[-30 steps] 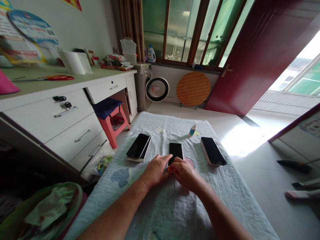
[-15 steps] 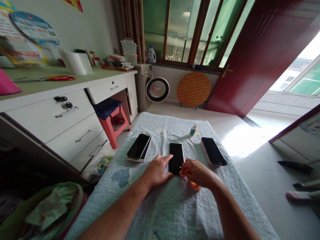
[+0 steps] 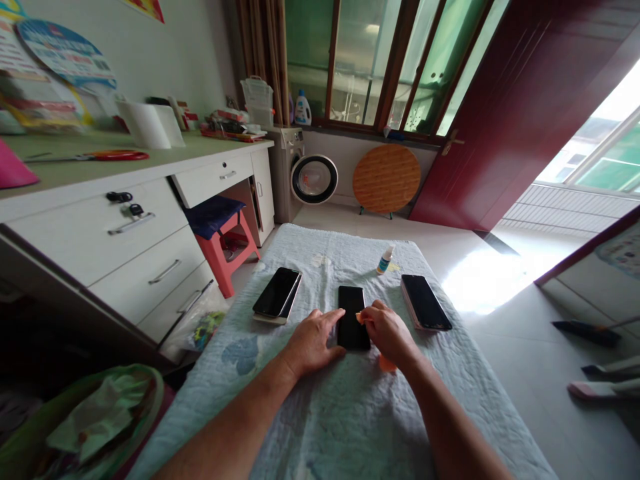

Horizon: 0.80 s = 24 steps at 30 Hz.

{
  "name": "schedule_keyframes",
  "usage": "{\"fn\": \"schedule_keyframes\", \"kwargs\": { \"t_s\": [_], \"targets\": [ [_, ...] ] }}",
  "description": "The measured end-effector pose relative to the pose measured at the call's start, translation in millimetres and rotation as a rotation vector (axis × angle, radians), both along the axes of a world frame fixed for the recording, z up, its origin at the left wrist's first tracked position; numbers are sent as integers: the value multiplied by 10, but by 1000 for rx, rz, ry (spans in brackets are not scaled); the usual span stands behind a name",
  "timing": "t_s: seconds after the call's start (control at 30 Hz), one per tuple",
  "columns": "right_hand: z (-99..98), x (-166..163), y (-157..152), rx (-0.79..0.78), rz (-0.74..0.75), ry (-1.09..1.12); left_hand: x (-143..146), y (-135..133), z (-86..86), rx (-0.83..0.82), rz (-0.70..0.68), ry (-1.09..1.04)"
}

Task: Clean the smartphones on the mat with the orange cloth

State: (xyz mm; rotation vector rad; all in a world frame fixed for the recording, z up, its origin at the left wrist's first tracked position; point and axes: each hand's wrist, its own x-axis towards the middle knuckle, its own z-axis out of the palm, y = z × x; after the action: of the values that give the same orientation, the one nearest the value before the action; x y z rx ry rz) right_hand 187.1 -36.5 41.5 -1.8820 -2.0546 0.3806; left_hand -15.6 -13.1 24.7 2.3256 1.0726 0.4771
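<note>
A black smartphone [image 3: 352, 337] lies face up on the pale blue quilted cover [image 3: 345, 413], between my hands. My left hand [image 3: 314, 340] rests against its left side, fingers stretched onto the edge and thumb apart near the lower corner. My right hand [image 3: 386, 328] is closed, pinching a small orange cloth-like piece [image 3: 359, 318] against the right part of the screen. Below that wrist, another orange bit [image 3: 387, 364] lies on the cover; whether the two are joined is hidden. A small spray bottle [image 3: 385, 261] stands upright beyond the phone.
More phones lie at left [image 3: 277, 292] and right [image 3: 425, 302], each on top of another flat item. A white drawer desk [image 3: 145, 240], red stool [image 3: 227, 257] and waste bin [image 3: 159, 400] line the left. A washing machine [image 3: 286, 173] stands behind with its door ajar.
My right hand has moved up along the phone's right side with the orange piece, from the lower corner to about mid-screen. My left hand stays in place.
</note>
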Motion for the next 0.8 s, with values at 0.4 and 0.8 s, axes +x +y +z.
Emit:
{"fn": "schedule_keyframes", "kwargs": {
  "t_s": [0.4, 0.8],
  "targets": [
    [24, -283, -121, -29, 283, 81, 3, 4, -19, 14, -7, -10],
    [105, -100, -114, -134, 327, 110, 5, 2, -16, 14, 0, 0]
  ]
}}
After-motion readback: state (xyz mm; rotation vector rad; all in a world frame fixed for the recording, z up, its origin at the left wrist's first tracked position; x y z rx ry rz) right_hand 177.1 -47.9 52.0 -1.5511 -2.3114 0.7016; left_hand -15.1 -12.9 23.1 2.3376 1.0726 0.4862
